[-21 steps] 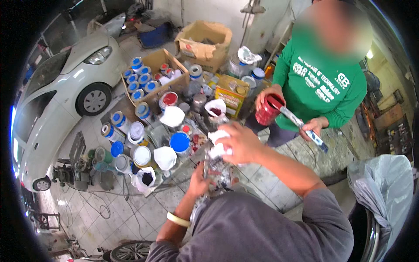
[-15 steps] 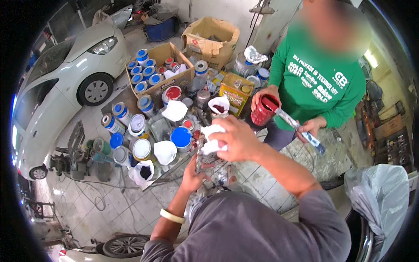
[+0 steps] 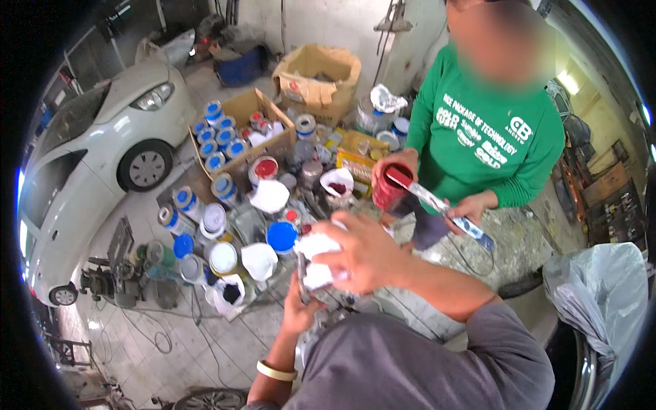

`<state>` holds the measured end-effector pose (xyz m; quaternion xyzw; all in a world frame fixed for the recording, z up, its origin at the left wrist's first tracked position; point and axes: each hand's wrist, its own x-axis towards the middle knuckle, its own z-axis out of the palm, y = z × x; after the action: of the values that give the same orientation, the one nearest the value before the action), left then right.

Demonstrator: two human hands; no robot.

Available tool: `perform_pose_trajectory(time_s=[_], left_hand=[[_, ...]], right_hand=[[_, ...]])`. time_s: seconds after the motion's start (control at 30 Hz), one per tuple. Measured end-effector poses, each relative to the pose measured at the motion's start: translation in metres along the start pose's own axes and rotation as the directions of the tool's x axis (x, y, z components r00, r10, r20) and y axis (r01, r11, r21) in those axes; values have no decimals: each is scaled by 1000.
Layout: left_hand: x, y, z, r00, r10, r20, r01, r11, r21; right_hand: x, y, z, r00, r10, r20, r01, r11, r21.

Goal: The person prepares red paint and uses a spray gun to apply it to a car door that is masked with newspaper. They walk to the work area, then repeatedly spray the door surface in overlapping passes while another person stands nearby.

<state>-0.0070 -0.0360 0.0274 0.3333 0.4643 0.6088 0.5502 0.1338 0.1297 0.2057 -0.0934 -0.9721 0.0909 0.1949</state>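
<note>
In the head view, the right hand [image 3: 363,254] pinches a bunched white wad [image 3: 316,247] between thumb and fingers, just right of a blue-topped can [image 3: 282,236]. Below it, the left hand [image 3: 298,313] curls its fingers around a thin grey-edged piece [image 3: 301,279], close by the wad; overlap and blur hide what kind of piece it is and whether the two touch. Neither the wad nor the piece is set down, so this handling looks partway through rather than finished. Nearby, one paper cup [image 3: 348,179] already contains something dark red, another white cup [image 3: 216,301] something black. Opposite, a co-worker in green [image 3: 471,89] grips an uncovered red can [image 3: 387,199] and a paint-marked stick [image 3: 432,200] reaching its mouth.
</note>
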Motion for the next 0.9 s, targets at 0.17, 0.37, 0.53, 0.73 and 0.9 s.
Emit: perform_pose_trajectory(time_s=[0.17, 0.37, 0.53, 0.73, 0.9], left_hand=[[4, -23, -7, 996, -88, 3, 88, 996, 13], [3, -25, -9, 976, -214, 49, 218, 972, -88], [20, 5, 6, 985, -170, -13, 166, 972, -169], [30, 16, 17, 997, -38, -66, 34, 998, -48], [27, 14, 19, 997, -42, -62, 38, 997, -65]], right_hand=[[-9, 18, 31, 980, 124, 156, -132, 990, 42], [2, 29, 44, 954, 223, 202, -238, 970, 52], [36, 33, 31, 900, 336, 277, -356, 934, 22], [68, 41, 21, 758, 547, 355, -570, 821, -47], [81, 77, 29, 741, 514, 433, -589, 806, 51]])
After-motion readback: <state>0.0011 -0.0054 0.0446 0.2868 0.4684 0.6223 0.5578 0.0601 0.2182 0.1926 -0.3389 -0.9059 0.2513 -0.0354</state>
